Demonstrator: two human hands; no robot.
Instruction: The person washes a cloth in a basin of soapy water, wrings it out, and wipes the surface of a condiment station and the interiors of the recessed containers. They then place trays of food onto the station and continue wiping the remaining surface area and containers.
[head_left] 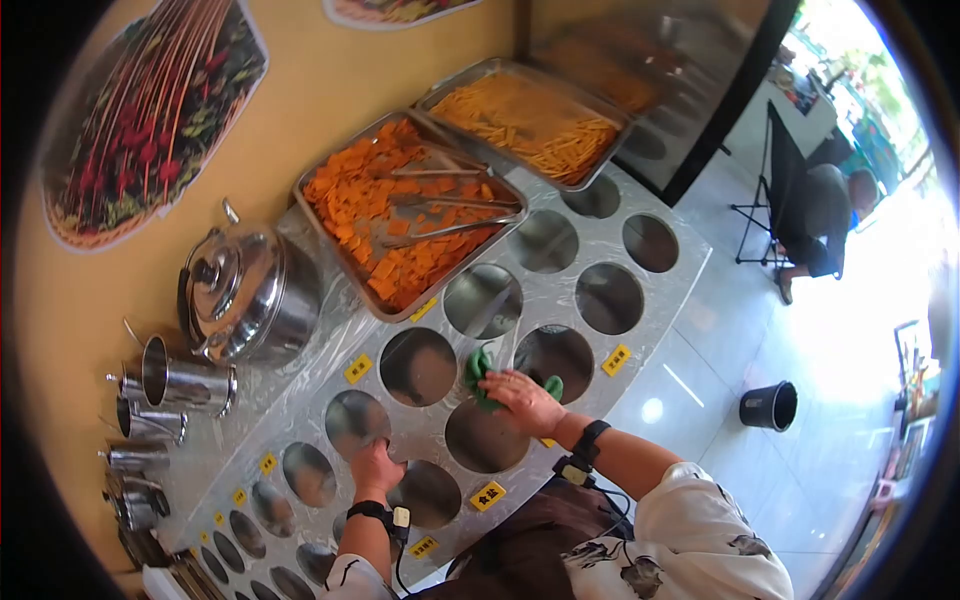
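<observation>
A green cloth (482,378) lies under my right hand (522,398), between the round holes of the plastic-covered counter (640,365); part of the cloth shows on each side of the hand. The fingers of my right hand press together over it. My left hand (375,468) rests at the counter between two holes, its fingers curled in; whether it holds anything is hidden. Small yellow labels (487,495) stick to the counter near the holes.
A metal tray of orange pieces (335,255) with tongs and a tray of yellow strips (575,185) stand at the back. A large kettle (255,300) and metal pots (190,385) line the left. Beyond the counter are a black bin (768,406) and a seated person (828,215).
</observation>
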